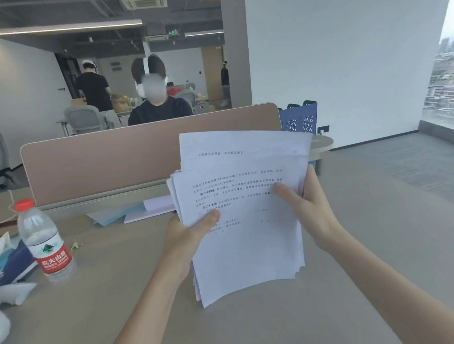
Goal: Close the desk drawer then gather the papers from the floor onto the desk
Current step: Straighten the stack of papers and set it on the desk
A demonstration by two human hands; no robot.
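Both forearms reach up from the bottom of the frame and converge on a stack of printed papers [242, 215] held upright at frame centre, above the pale wood surface [359, 255]. The left hand [183, 237] grips the stack's left edge near mid-height, wrist bent slightly inward; its thumb lies across the front sheet, pointing right, while the other fingers are hidden behind the pages, so the hand is clamped on the papers. The right hand [312, 210] holds the right edge a little higher, thumb pressed onto the printed face and pointing up-left, the remaining fingers wrapped around the back, also clamped on the stack. The sheets are unevenly aligned: some stick out at the top, others fan out at the lower right corner. The bottom edge of the stack hangs just above the surface; whether it touches cannot be told.

At left of the frame a water bottle [44, 240] with a red cap and red label stands upright on the surface. Behind the stack, flat light-coloured folders [133, 212] lie against the foot of a tan divider panel [98, 161].
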